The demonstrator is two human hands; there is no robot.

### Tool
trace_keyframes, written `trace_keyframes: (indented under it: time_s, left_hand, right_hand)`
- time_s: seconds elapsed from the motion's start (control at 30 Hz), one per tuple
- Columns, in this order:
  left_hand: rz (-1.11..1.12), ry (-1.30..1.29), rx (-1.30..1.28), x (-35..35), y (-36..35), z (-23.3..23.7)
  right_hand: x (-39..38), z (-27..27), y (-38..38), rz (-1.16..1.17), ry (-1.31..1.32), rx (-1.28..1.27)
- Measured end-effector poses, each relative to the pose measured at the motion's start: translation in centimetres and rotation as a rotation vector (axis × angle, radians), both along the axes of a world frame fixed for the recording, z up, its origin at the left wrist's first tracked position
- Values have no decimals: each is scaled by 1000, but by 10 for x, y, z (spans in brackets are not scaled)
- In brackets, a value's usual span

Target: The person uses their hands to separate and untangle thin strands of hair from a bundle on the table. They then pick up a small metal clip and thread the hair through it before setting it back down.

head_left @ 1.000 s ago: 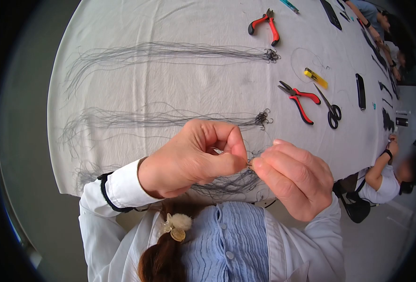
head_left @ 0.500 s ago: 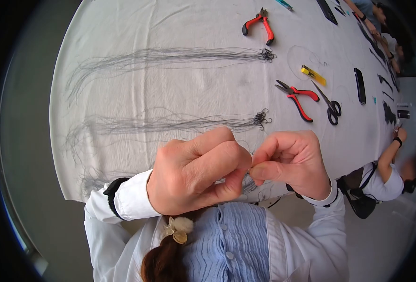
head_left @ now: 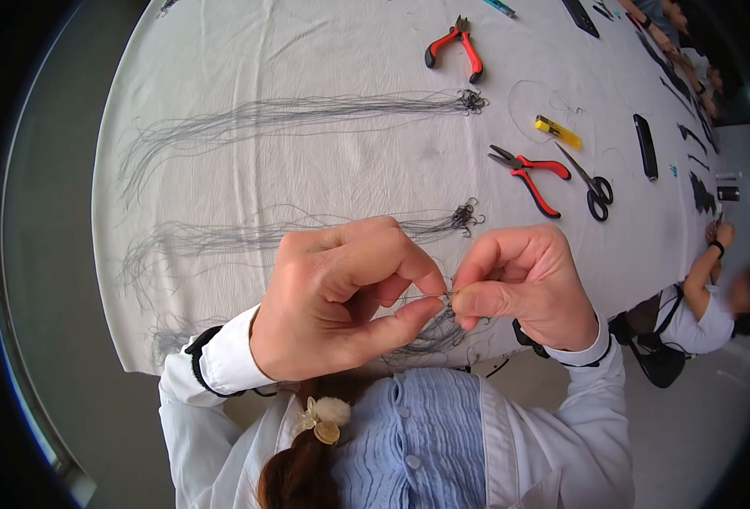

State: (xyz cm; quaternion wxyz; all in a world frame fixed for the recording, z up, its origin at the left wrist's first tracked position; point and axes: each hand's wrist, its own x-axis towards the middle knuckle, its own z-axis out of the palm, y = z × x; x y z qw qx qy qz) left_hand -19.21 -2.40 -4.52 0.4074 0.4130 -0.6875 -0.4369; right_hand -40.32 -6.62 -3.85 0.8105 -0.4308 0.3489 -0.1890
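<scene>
Beyond and right of the right grip [head_left: 457, 297], a slim black phone-like object [head_left: 645, 147] lies on the desk [head_left: 375, 174]; farther right, a person in white [head_left: 704, 319] is at the desk's edge.

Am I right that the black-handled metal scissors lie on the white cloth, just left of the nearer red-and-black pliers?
Not quite: the head view shows the scissors just right of the nearer pliers; they do lie on the white cloth.
</scene>
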Motion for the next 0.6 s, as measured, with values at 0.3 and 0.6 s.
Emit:
trace_keyframes:
  time_s: [0.3,0.6]
  left_hand:
    - [14,276,469,1,3,2]
    - [-1,269,622,3,3,16]
  right_hand:
    - [3,7,2,-4,188,-495]
    - [4,16,9,-37,336,-1099]
